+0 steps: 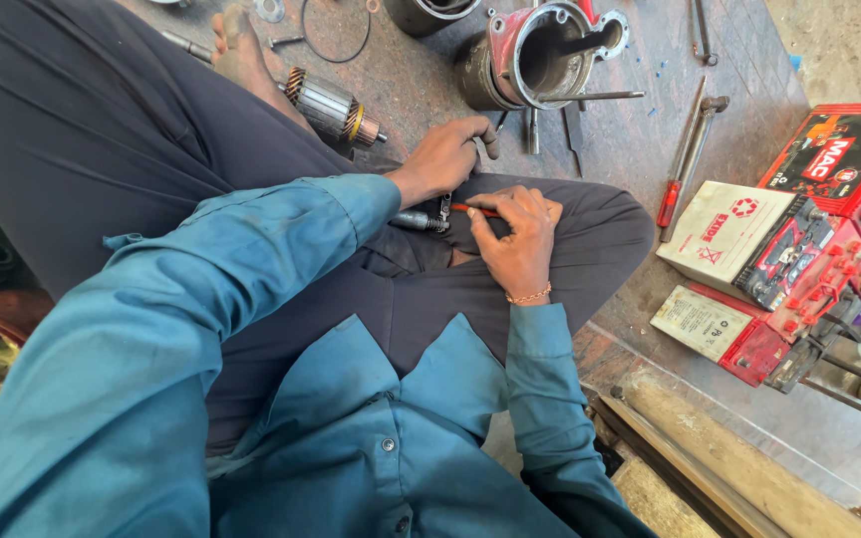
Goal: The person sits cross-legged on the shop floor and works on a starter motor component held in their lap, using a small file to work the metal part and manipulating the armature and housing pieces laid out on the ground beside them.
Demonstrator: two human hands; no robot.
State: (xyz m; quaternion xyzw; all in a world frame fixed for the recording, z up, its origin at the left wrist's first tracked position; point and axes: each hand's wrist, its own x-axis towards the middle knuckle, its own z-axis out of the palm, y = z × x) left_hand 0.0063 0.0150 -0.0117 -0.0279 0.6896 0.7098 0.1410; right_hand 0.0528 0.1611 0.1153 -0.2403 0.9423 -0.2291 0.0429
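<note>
Metal part [417,220] in left hand [442,157], right hand [516,235] gripping red tool [474,209] (tip hidden)

- Premises: a motor or auto-electrical repair workshop, with work done seated on the floor.
- Floor [650,149]: stained, grimy metal sheet, with parts laid loose across it.
- Motor armature [334,108] with copper windings lies near the floor's top edge, beside the worker's bare foot.
- An opened cylindrical motor housing [530,60], red-rimmed, stands at the top edge; long bolts and rods lie just beside it.
- A red-handled screwdriver [685,159] rests right of the housing.
- Used vehicle batteries [779,249], white and red cased, are stacked at the right edge.
- Washers and a wire ring [336,30] are scattered near the top edge.
- The worker wears a soiled blue work shirt [251,379].
</note>
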